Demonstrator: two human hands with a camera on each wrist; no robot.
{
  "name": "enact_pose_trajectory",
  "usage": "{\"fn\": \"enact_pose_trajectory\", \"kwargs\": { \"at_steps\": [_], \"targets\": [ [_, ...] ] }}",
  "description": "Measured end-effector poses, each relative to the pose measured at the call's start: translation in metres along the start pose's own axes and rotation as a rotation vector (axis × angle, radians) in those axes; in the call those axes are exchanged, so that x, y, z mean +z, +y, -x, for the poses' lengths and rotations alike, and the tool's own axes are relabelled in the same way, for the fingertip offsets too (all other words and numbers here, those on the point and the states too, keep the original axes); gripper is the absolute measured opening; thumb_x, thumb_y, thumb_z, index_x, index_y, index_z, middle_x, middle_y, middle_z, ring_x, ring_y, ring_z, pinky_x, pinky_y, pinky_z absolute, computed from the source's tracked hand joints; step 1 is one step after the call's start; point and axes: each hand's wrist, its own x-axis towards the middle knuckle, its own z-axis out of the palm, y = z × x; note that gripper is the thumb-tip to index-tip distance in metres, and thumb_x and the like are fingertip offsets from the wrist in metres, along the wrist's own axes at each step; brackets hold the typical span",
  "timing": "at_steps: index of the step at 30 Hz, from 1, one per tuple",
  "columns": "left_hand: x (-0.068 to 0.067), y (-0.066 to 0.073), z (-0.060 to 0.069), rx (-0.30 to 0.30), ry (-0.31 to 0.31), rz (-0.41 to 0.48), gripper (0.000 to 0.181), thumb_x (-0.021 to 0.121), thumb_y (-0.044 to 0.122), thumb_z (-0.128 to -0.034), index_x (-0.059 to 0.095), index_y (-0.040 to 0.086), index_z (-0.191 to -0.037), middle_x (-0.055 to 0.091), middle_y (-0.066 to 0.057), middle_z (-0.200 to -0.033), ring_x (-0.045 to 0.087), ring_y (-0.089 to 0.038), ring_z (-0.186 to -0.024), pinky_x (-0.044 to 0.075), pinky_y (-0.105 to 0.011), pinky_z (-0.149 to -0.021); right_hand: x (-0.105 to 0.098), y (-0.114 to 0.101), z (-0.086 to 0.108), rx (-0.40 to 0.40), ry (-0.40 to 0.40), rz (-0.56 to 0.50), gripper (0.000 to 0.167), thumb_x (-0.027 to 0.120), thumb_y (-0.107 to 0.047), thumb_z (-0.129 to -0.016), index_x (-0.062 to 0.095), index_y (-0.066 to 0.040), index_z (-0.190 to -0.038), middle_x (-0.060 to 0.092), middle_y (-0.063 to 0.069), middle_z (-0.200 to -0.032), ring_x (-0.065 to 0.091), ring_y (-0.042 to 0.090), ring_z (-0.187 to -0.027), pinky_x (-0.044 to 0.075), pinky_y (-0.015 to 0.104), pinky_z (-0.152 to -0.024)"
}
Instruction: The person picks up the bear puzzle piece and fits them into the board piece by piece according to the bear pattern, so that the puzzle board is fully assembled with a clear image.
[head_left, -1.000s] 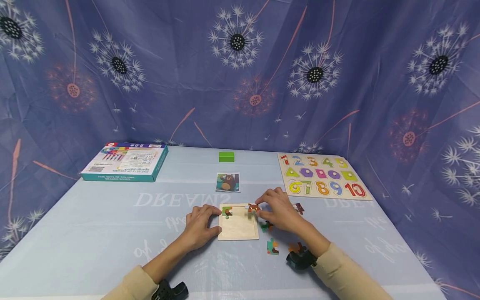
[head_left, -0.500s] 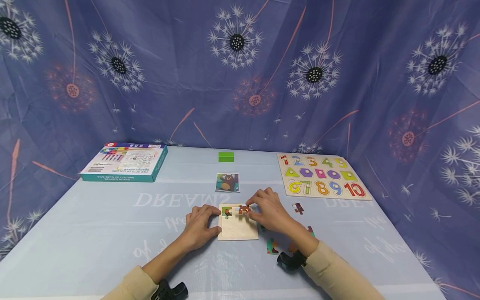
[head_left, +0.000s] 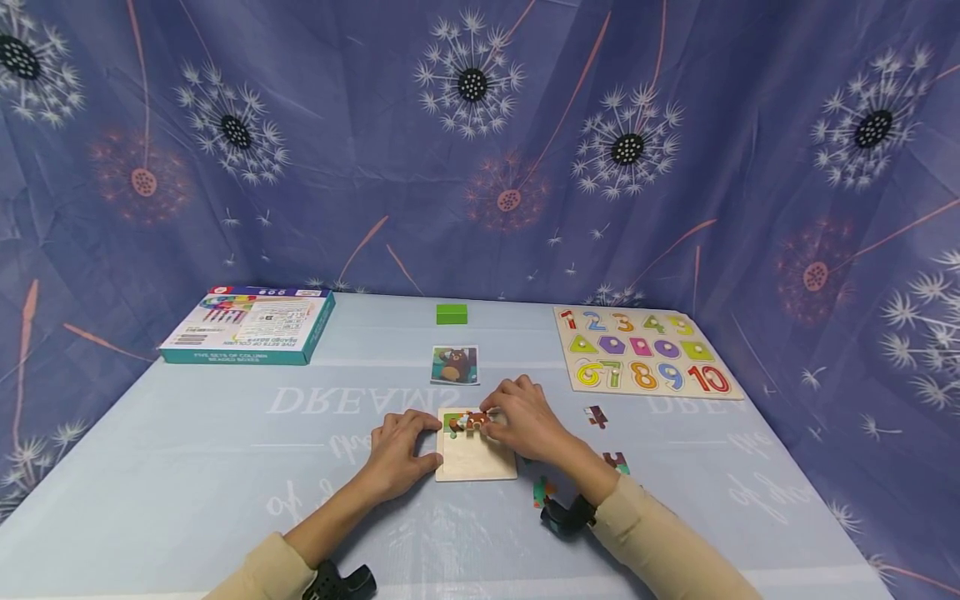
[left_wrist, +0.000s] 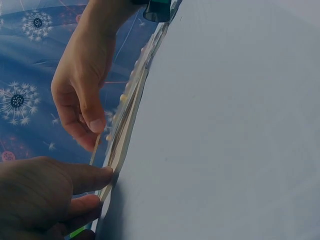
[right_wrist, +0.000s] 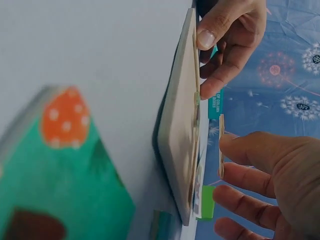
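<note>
A square wooden puzzle board (head_left: 476, 462) lies on the table, a green corner piece (head_left: 450, 417) in its upper left. My left hand (head_left: 401, 454) holds the board's left edge with thumb and fingers. My right hand (head_left: 525, 421) pinches a brown puzzle piece (head_left: 474, 421) over the top of the board, beside the corner piece. In the right wrist view the pinched piece (right_wrist: 221, 150) stands clear of the board (right_wrist: 175, 130), seen edge-on. In the left wrist view my left thumb and fingers (left_wrist: 95, 175) grip the board's edge.
Loose pieces lie right of the board, including a dark red one (head_left: 597, 416) and a green one (head_left: 542, 492). Behind are a bear picture card (head_left: 454, 365), a green block (head_left: 452, 314), a number board (head_left: 637, 350) and a flat box (head_left: 247, 329).
My right hand has moved left with the brown piece, from the board's upper right corner to beside the green corner piece. My left hand has stayed on the board's edge.
</note>
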Motion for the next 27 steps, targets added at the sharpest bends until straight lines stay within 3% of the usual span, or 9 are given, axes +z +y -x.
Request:
{"fn": "enact_pose_trajectory", "kwargs": {
  "at_steps": [15, 27],
  "targets": [
    [0.001, 0.000, 0.000, 0.001, -0.003, -0.002, 0.035, 0.073, 0.013, -0.0723, 0.064, 0.011, -0.106, 0.060, -0.002, -0.116, 0.043, -0.024, -0.107, 0.025, -0.046, -0.088, 0.009, 0.005, -0.007, 0.021, -0.064, -0.024, 0.027, 0.074, -0.029, -0.078, 0.071, -0.014, -0.100, 0.062, -0.001, -0.095, 0.046, 0.019, -0.091, 0.035, 0.039, -0.082],
    [0.000, 0.001, 0.000, -0.006, -0.007, -0.007, 0.035, 0.073, 0.013, -0.0728, 0.064, 0.011, -0.107, 0.060, -0.002, -0.117, 0.043, -0.024, -0.108, 0.025, -0.047, -0.088, 0.011, 0.005, -0.009, 0.006, -0.064, -0.017, 0.026, 0.074, -0.030, -0.079, 0.071, -0.014, -0.099, 0.062, -0.001, -0.095, 0.046, 0.018, -0.092, 0.035, 0.039, -0.082]
  ]
}}
